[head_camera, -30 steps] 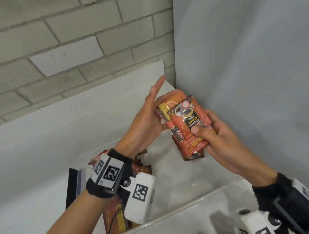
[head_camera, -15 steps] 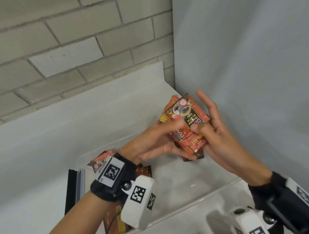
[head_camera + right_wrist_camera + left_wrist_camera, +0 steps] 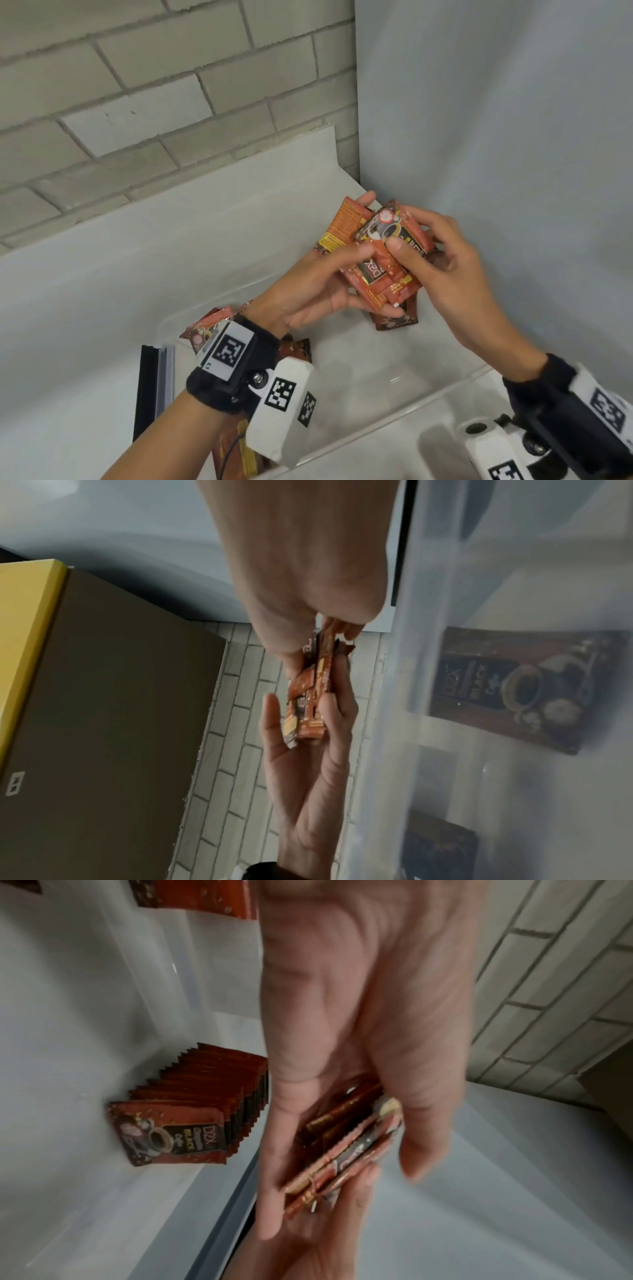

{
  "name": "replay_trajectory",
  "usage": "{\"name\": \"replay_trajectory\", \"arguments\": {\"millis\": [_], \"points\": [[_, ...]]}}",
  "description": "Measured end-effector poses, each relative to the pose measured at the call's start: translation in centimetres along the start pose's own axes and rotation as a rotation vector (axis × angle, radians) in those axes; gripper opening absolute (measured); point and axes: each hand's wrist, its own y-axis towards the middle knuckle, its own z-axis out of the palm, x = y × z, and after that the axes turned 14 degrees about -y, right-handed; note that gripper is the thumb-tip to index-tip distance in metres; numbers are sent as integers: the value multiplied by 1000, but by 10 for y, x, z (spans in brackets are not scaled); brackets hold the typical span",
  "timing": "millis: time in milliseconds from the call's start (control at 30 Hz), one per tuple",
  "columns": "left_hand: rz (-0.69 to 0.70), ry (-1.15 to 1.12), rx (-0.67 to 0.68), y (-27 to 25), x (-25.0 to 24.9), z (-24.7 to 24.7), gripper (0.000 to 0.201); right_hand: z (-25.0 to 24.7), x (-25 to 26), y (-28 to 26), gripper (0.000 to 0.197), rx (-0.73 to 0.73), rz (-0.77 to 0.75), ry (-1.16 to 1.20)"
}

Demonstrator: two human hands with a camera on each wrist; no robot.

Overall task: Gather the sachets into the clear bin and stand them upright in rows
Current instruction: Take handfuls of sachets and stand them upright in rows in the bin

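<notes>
Both hands hold one stack of orange-red coffee sachets (image 3: 385, 263) above the far right end of the clear bin (image 3: 421, 399). My left hand (image 3: 356, 274) grips the stack from the left, thumb across its front and fingers under it. My right hand (image 3: 421, 240) pinches it from the right, thumb on the front. Below the stack, a row of sachets (image 3: 192, 1118) stands upright against the bin wall. The left wrist view shows the held stack (image 3: 346, 1150) edge-on. In the right wrist view it (image 3: 311, 696) sits between both hands.
Loose sachets (image 3: 205, 325) lie at the bin's left end, partly hidden by my left wrist. A black bar (image 3: 150, 387) stands left of the bin. A brick wall (image 3: 137, 102) and a grey panel (image 3: 496, 137) close the corner behind. A yellow-edged brown box (image 3: 103, 696) is nearby.
My left hand, earlier flat and straight against the stack's left edge, has curled round it with the thumb on the front. The stack has stayed above the bin's far right end.
</notes>
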Motion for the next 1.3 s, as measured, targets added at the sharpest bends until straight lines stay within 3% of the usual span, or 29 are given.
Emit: {"name": "replay_trajectory", "arguments": {"millis": [167,400,600,767,1000,1133,1300], "points": [[109,11,-153,3,1,-6,46,1,-1,1,37,13,17,118],[122,54,-214,3,3,-2,30,2,3,0,29,11,-7,156],[300,16,-184,1,0,1,50,1,2,1,27,-86,0,157],[387,70,-265,3,0,-1,37,2,5,0,30,0,71,176],[356,103,-312,2,-2,-5,38,1,7,0,26,-44,90,139],[325,174,-295,0,-9,-10,36,-1,6,0,36,-45,76,149],[313,228,-251,-2,-11,-7,61,1,6,0,52,49,70,178]]}}
